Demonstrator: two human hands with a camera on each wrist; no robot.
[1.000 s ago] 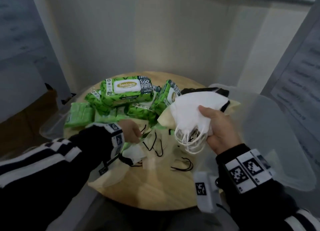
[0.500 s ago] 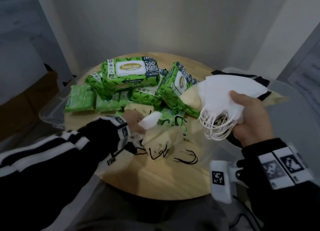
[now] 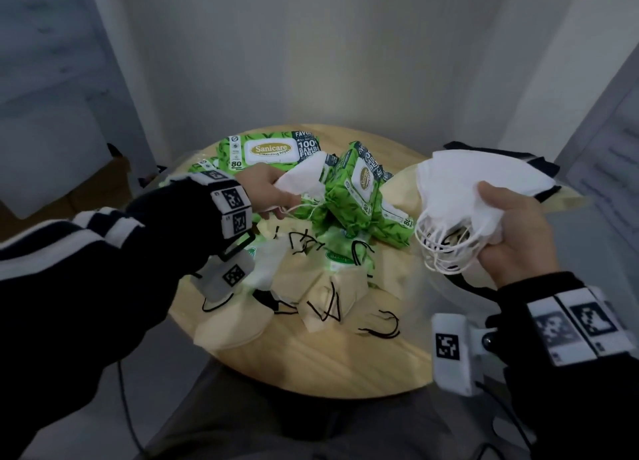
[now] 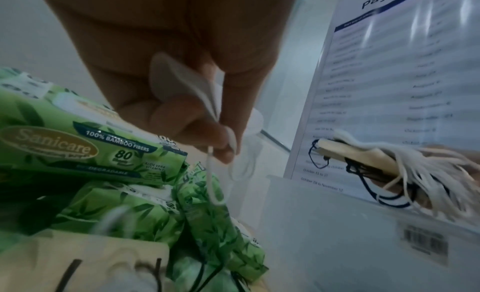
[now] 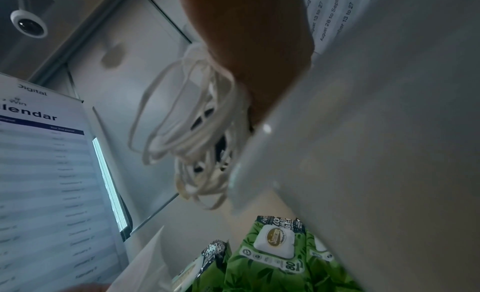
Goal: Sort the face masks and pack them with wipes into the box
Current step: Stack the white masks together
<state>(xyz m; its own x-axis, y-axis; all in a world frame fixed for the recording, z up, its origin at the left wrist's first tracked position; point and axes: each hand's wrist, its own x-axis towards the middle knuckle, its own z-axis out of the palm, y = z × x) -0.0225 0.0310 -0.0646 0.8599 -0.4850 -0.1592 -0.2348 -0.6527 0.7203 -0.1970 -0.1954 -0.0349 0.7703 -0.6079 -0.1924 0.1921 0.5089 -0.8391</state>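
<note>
Your left hand pinches a single white face mask by its near edge, held above the green wipe packs. The stack of white masks clamped in your right hand lies to its right, across the packs, long axis roughly side to side, so the left hand likely has to travel right to join them. The masks are soft folded fabric with thin elastic loops (they dangle and could snag); beige masks with black loops remain on the round wooden table.

Left hand raised over table, fingers pinching a white mask. Right hand palm-up, gripping stacked white masks.
</note>
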